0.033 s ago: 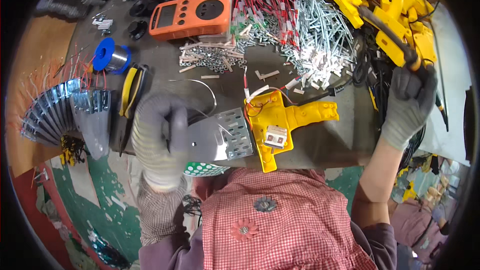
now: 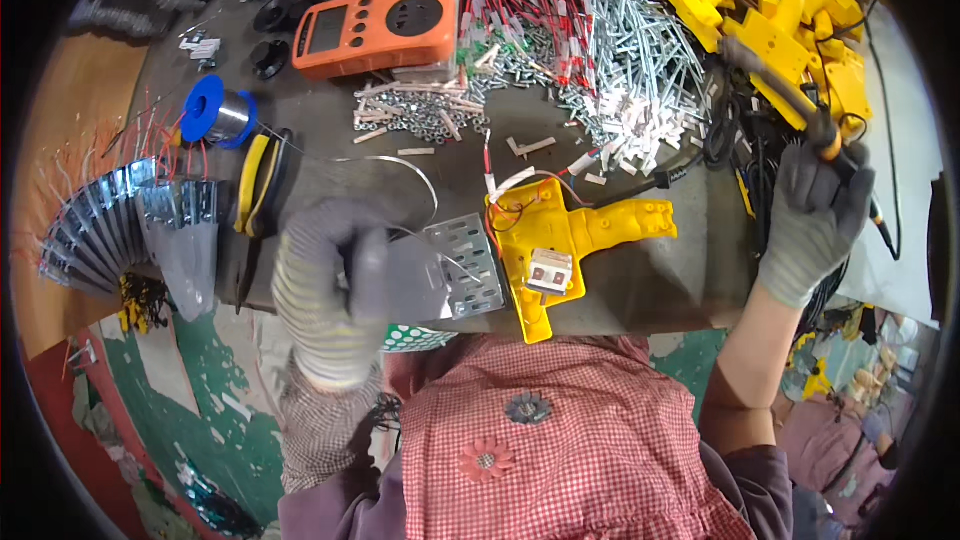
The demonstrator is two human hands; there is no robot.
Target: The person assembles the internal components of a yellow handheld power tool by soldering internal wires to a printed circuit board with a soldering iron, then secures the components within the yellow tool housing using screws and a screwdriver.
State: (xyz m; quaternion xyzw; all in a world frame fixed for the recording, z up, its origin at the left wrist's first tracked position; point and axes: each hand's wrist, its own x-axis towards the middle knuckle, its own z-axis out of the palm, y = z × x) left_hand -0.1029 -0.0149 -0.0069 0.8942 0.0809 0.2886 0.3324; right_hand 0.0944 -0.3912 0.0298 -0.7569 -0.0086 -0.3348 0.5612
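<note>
My right hand [image 2: 815, 220], gloved in grey, grips a soldering iron [image 2: 775, 85] at the right, its thick grey barrel slanting up and left. My left hand [image 2: 330, 280], also gloved and smeared by motion, is curled over a silver metal plate with slots [image 2: 468, 265]. Thin solder wire [image 2: 425, 180] loops into its closed fingers, and a short end sticks out over the plate. Touching the plate's right edge lies a yellow plastic housing half [image 2: 620, 220] with a handle. A small white block [image 2: 550, 272] sits on it, and thin wires cross its upper left corner.
At the left are a blue solder spool [image 2: 218, 115], yellow-handled pliers [image 2: 262, 180] and a fan of metal plates [image 2: 120, 220]. An orange multimeter [image 2: 375, 30], screws [image 2: 650, 40], red wires [image 2: 520, 0] and nuts [image 2: 420, 112] lie behind. More yellow housings [image 2: 800, 30] are heaped at the far right.
My left hand has shifted slightly right over the metal plate, and the solder wire has moved with it. My right hand and the soldering iron have sunk a little.
</note>
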